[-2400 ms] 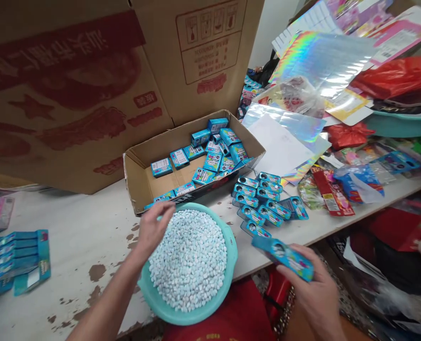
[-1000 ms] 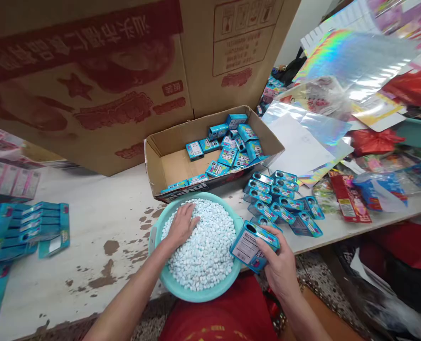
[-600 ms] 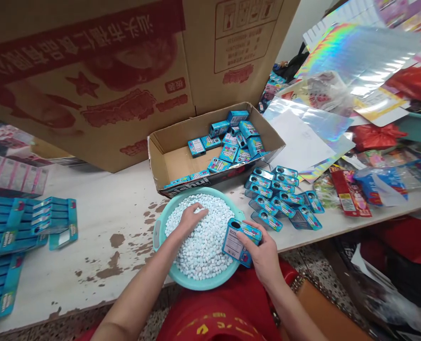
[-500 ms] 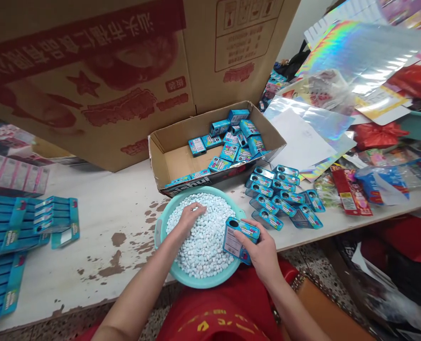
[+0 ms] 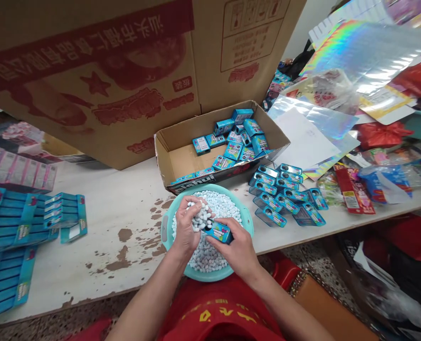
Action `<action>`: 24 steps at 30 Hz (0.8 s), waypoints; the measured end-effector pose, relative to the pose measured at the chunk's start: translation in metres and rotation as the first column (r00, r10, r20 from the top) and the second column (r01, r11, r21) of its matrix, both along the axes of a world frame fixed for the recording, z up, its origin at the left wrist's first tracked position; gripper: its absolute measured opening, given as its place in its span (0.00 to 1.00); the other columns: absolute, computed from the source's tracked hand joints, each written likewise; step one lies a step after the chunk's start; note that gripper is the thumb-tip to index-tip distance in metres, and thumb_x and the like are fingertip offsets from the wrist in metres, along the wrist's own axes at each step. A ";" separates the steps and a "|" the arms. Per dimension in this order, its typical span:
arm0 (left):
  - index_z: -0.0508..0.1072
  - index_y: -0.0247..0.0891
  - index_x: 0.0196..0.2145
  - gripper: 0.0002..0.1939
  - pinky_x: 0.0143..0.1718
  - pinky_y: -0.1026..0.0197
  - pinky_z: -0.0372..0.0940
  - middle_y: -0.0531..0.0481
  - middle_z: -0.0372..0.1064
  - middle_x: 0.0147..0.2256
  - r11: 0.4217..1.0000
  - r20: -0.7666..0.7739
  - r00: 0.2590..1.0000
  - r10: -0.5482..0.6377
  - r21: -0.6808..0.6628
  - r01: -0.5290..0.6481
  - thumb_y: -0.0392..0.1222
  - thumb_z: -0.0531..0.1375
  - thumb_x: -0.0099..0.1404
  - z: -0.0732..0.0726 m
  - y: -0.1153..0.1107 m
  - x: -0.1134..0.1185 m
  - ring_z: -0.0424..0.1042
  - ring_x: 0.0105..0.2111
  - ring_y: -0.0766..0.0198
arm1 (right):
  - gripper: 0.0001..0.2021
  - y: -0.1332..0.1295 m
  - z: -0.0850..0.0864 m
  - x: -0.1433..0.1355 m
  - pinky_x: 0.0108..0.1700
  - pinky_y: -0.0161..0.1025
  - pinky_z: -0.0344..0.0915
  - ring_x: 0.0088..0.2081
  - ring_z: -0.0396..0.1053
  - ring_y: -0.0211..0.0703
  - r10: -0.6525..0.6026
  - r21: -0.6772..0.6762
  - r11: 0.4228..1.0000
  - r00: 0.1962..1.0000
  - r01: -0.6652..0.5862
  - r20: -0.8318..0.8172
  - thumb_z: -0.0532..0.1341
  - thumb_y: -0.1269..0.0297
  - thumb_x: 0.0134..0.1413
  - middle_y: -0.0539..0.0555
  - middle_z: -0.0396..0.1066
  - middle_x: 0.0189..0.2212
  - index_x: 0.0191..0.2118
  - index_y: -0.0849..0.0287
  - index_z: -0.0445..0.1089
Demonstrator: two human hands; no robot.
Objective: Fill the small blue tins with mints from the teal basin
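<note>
Sweets (image 5: 201, 218) are cupped in the curled left grip (image 5: 186, 229); the blue box (image 5: 219, 231), pinched by the right grip (image 5: 242, 247), is best held above the bowl (image 5: 246, 219).

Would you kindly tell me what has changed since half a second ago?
The left hand now cups a heap of pellets above the bowl. The right hand still holds the blue box, but moved it left, tipping its end toward those pellets. The cardboard tray and its small boxes stay unchanged.
</note>
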State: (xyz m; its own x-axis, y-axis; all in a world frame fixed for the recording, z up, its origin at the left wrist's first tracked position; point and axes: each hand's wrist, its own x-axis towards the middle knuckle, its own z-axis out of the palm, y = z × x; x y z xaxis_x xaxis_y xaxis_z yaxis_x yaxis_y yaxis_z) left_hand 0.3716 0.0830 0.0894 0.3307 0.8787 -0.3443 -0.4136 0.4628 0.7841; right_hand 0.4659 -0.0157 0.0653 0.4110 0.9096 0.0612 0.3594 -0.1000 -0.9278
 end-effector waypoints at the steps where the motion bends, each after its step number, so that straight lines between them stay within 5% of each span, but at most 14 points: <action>1: 0.63 0.38 0.30 0.11 0.25 0.67 0.65 0.55 0.67 0.30 0.999 0.002 1.000 0.028 0.021 -0.028 0.39 0.63 0.52 -0.001 -0.002 0.002 0.70 0.25 0.69 | 0.16 0.002 -0.002 -0.002 0.44 0.42 0.67 0.41 0.70 0.46 0.003 0.006 1.000 1.000 -0.003 0.013 0.67 0.66 0.45 0.53 0.71 0.38 0.42 0.56 0.69; 6: 0.65 0.40 0.36 0.15 0.27 0.65 0.66 0.55 0.69 0.30 0.992 -0.058 0.992 0.112 0.063 -0.109 0.41 0.65 0.52 -0.006 -0.004 0.006 0.71 0.25 0.68 | 0.16 0.006 -0.003 -0.005 0.44 0.42 0.66 0.42 0.69 0.46 0.002 0.025 1.000 0.999 -0.003 0.040 0.68 0.67 0.44 0.53 0.71 0.38 0.42 0.55 0.69; 14: 0.64 0.37 0.29 0.12 0.24 0.67 0.63 0.59 0.62 0.17 0.985 -0.120 0.986 0.118 0.136 -0.102 0.44 0.64 0.54 -0.003 0.000 0.009 0.68 0.20 0.69 | 0.15 0.010 0.000 -0.005 0.43 0.42 0.67 0.41 0.69 0.45 0.014 0.044 0.999 0.999 -0.015 0.028 0.68 0.68 0.43 0.53 0.70 0.37 0.41 0.55 0.70; 24: 0.64 0.37 0.27 0.14 0.24 0.67 0.62 0.57 0.64 0.21 0.987 -0.143 0.982 0.124 0.121 -0.107 0.46 0.65 0.53 0.002 0.006 0.015 0.66 0.21 0.70 | 0.15 0.012 0.006 0.002 0.45 0.43 0.66 0.42 0.68 0.46 0.012 0.052 0.999 0.999 -0.011 -0.030 0.69 0.64 0.44 0.53 0.70 0.38 0.41 0.55 0.70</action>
